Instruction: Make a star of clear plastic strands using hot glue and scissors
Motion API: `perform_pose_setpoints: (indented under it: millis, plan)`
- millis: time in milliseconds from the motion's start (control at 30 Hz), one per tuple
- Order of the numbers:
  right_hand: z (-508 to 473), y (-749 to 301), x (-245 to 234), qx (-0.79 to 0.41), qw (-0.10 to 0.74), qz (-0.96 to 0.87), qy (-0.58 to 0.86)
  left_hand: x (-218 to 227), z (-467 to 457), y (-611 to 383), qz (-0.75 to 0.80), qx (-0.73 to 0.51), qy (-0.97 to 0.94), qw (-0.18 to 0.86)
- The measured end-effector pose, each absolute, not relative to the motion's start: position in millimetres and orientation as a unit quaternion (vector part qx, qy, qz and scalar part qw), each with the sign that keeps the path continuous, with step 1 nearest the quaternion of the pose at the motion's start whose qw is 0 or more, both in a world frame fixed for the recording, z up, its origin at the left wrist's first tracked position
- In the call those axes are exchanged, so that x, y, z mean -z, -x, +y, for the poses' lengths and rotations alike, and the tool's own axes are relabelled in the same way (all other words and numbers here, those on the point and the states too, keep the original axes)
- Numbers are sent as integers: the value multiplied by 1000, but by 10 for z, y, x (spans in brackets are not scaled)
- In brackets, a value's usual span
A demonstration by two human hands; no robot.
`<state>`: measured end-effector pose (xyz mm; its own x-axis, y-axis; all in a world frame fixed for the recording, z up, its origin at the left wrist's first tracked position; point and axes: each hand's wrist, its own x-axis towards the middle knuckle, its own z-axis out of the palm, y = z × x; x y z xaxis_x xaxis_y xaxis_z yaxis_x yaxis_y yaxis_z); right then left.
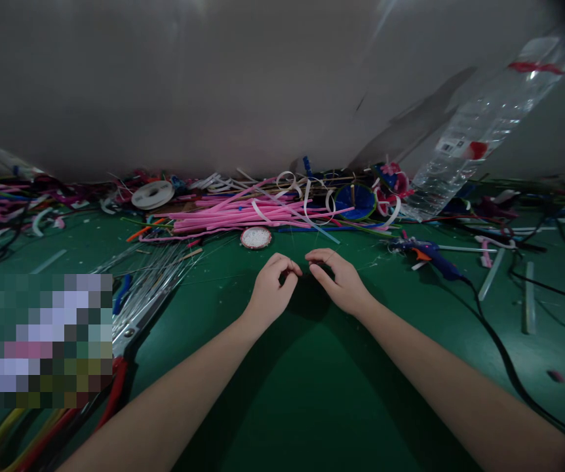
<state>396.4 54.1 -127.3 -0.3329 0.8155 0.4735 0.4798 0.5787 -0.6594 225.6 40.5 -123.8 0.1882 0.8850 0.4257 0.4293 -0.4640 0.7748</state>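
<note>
1. Round dish (pixel 256 248) of small white grains, the landmark, on a green tabletop (pixel 322 393); it lies just beyond the left hand.
2. Left hand (pixel 271 287) – near side of the dish, thumb and fingers curled toward one another; whether a fine thread is pinched cannot be told.
3. Right hand (pixel 341 285) – near side and right of the dish, fingers bent loosely opposite the thumb; its grip, too, cannot be told. The two hands are close but apart.
4. Pink stems (pixel 236 217), heaped just behind the dish; white spool (pixel 153 195), behind and left.
5. Scissors (pixel 128 333), left of the dish and nearer the wearer.
6. Blue glue gun (pixel 434 259), well right of the dish; clear bottle (pixel 479 124), tilted, behind and right.
</note>
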Motion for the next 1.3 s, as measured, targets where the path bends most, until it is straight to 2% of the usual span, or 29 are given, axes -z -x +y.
perform_pose_setpoints:
  millis: [1300]
  plan:
    - [537,-3960,1273,-210,399,-793,410,1238,408,-2256,458,-444,-726,257]
